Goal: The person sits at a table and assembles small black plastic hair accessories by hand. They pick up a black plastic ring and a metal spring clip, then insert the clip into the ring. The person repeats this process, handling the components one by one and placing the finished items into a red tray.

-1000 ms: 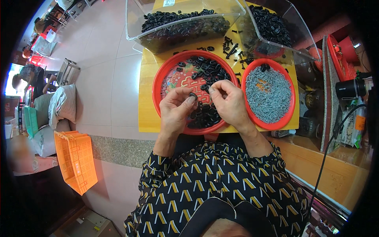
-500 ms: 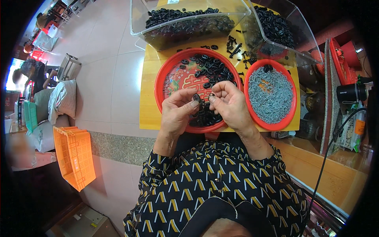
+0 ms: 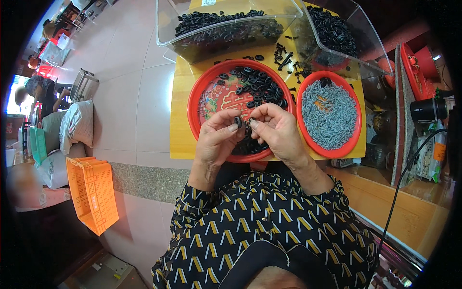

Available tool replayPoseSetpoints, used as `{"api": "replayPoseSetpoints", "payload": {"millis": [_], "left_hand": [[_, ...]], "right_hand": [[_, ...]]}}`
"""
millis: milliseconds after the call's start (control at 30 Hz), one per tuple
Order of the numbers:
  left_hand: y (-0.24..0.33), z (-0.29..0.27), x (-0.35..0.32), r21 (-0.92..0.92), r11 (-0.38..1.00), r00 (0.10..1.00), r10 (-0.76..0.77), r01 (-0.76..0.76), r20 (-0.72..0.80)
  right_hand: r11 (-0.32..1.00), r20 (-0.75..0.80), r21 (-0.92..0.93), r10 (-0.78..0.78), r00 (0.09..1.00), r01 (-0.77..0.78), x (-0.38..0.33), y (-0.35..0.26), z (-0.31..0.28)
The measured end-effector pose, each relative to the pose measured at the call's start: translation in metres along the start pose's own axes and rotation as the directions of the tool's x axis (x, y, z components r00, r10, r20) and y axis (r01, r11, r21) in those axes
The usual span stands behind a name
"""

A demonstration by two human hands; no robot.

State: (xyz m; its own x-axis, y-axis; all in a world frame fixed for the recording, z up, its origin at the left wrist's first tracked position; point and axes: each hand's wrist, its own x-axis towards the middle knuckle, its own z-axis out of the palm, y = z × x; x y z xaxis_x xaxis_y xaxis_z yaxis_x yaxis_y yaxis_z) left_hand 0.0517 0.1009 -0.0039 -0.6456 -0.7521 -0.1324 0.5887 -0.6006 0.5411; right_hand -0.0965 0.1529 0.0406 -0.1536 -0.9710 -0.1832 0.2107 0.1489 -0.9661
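My left hand [image 3: 216, 139] pinches a small black ring-shaped part [image 3: 237, 121] between thumb and forefinger. My right hand [image 3: 276, 130] holds a small dark part at its fingertips, touching the left hand's piece. Both hands hover over the near edge of a round red tray [image 3: 199, 96] that carries several black rings. To its right sits a second red tray [image 3: 357, 130] full of small grey metal pieces.
Two clear plastic bins [image 3: 166, 36] of black parts stand at the far side of the yellow table [image 3: 179, 139]. An orange crate [image 3: 91, 192] lies on the tiled floor at left, near bags. A black cable [image 3: 399, 192] hangs at right beside shelves.
Both hands have lifted slightly toward me off the tray, bringing their fingertips together around the small parts.
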Motion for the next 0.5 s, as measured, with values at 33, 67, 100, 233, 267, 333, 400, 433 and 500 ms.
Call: {"api": "replayPoseSetpoints", "payload": {"millis": [33, 67, 100, 233, 267, 333, 400, 433, 500], "left_hand": [[0.0, 0.0001, 0.0007, -0.013, 1.0, 1.0, -0.005, 0.005, 0.021], [0.0, 0.0004, 0.0014, -0.026, 1.0, 0.999, -0.009, 0.01, 0.043], [-0.0002, 0.0004, 0.0016, -0.04, 0.999, 0.998, -0.011, 0.014, 0.063], [-0.0007, 0.0002, 0.0027, -0.034, 0.999, 0.997, 0.0, 0.002, 0.078], [-0.0003, 0.0006, 0.0022, -0.012, 1.0, 0.998, -0.002, 0.003, 0.058], [-0.0008, 0.0019, 0.0009, 0.033, 0.999, 1.0, -0.002, 0.001, 0.019], [-0.0007, 0.0049, -0.0005, 0.084, 0.996, 1.0, 0.005, -0.004, -0.019], [-0.0006, 0.0053, -0.001, 0.099, 0.995, 1.0, 0.012, -0.011, -0.011], [-0.0006, 0.006, -0.001, 0.128, 0.992, 1.0, 0.022, -0.023, 0.008]], "right_hand": [[1.0, 0.002, 0.002, -0.005, 1.0, 0.005, 0.0001, 0.0003, 0.0], [1.0, 0.004, 0.004, -0.009, 1.0, 0.009, 0.0003, 0.0002, -0.0002], [1.0, 0.008, -0.001, -0.001, 1.0, 0.001, 0.0002, -0.0005, -0.0004], [1.0, 0.014, -0.003, 0.002, 1.0, -0.002, 0.0007, -0.0008, -0.0013], [1.0, 0.014, 0.001, -0.006, 1.0, 0.006, 0.001, -0.0001, -0.0013], [1.0, 0.009, 0.003, -0.029, 1.0, 0.029, 0.0007, 0.0012, -0.0009], [0.998, 0.008, -0.016, -0.053, 0.999, 0.053, 0.0008, 0.0026, -0.0009], [0.997, 0.01, -0.037, -0.065, 0.998, 0.065, 0.0012, 0.0039, -0.0012], [0.994, 0.007, -0.073, -0.079, 0.997, 0.079, 0.0014, 0.0039, -0.0019]]}}
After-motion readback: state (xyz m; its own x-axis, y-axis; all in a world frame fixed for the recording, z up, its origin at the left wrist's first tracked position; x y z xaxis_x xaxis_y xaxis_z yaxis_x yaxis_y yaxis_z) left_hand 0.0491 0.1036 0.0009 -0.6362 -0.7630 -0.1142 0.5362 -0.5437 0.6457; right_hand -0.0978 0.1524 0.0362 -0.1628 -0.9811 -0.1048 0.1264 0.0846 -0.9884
